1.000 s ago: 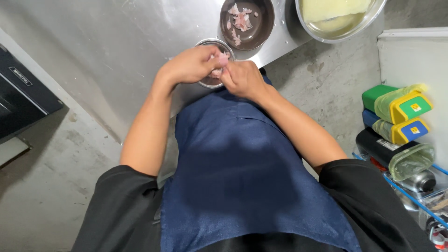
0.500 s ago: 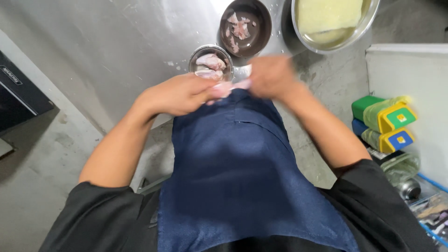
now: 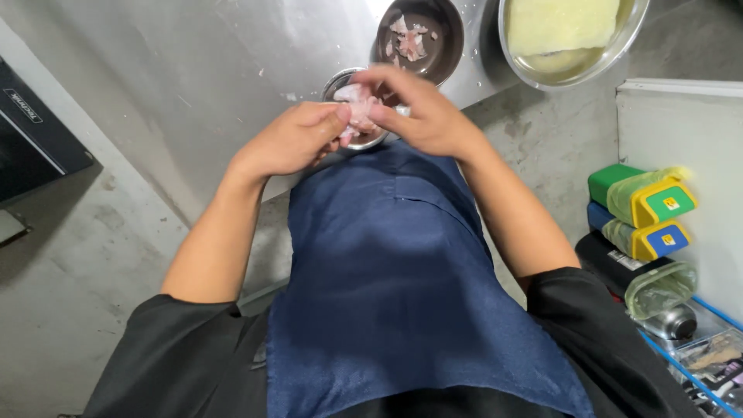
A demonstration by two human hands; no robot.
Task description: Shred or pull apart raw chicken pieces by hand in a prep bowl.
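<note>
The person wears a black short-sleeved top whose loose sleeves end above the elbows, leaving both forearms bare. Over it hangs a dark blue apron of smooth, faintly shiny cloth, with a few soft folds and a stitched seam running across its upper part. The left hand and the right hand are bare: no gloves, and no rings, watch or wristbands show on either wrist.
</note>
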